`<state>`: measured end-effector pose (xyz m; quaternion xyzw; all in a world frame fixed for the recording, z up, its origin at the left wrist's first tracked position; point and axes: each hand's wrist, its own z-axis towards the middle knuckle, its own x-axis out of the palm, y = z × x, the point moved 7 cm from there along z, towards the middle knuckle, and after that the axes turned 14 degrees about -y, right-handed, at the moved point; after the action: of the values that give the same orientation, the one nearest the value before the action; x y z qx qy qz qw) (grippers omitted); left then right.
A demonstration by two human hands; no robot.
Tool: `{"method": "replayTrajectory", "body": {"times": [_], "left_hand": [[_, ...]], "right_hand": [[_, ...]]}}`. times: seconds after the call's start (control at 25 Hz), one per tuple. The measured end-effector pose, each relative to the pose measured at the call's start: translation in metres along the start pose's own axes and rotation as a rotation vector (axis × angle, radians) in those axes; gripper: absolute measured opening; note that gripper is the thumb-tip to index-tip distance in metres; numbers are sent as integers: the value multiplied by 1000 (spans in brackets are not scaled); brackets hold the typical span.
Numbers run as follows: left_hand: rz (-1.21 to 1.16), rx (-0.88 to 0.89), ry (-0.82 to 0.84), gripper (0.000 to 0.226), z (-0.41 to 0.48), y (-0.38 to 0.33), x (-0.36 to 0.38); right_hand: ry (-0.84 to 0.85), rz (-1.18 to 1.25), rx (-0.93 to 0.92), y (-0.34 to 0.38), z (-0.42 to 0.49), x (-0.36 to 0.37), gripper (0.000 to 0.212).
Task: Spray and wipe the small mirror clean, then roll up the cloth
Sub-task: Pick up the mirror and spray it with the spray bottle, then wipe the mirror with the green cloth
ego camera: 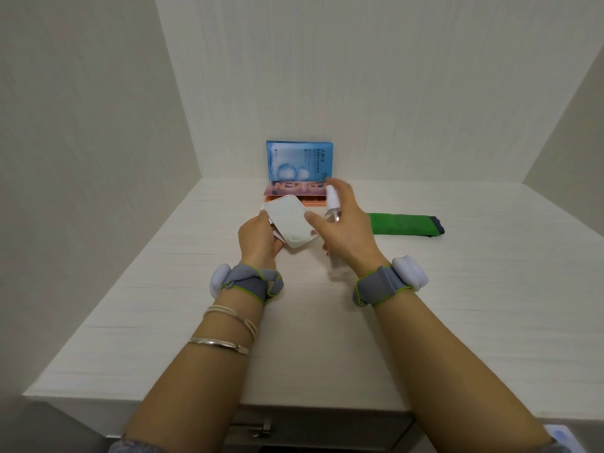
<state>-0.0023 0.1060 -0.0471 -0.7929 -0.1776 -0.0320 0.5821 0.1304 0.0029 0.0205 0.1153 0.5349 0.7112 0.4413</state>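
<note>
My left hand (258, 238) holds the small white-framed mirror (289, 220) by its left edge, tilted above the tabletop with its face up. My right hand (348, 227) grips a small clear spray bottle (333, 207) with a white top, just right of the mirror, index finger raised over the nozzle. The green cloth (403, 224) lies folded flat on the table to the right, with a dark edge at its far end, apart from both hands.
A pink box (287, 188) and a blue packet (299, 161) stand against the back wall behind the mirror. The white table (163, 305) is enclosed by walls on the left, back and right. A drawer handle (251, 429) shows below the front edge.
</note>
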Motion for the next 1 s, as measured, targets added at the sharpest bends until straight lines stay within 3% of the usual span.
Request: {"method": "replayTrajectory", "body": {"times": [0.16, 0.44, 0.6, 0.68, 1.0], "left_hand": [[-61, -38, 24, 21, -11, -3, 1], [-11, -30, 31, 29, -26, -6, -3], [-11, -26, 43, 26, -28, -6, -2], [2, -26, 49, 24, -28, -5, -2], [89, -12, 69, 24, -30, -3, 1]], "right_hand": [[-111, 62, 61, -11, 8, -10, 81], [-132, -111, -86, -13, 14, -9, 40], [-169, -281, 40, -30, 15, -16, 53], [-153, -223, 130, -37, 16, -14, 56], [-122, -34, 226, -44, 18, -7, 37]]}}
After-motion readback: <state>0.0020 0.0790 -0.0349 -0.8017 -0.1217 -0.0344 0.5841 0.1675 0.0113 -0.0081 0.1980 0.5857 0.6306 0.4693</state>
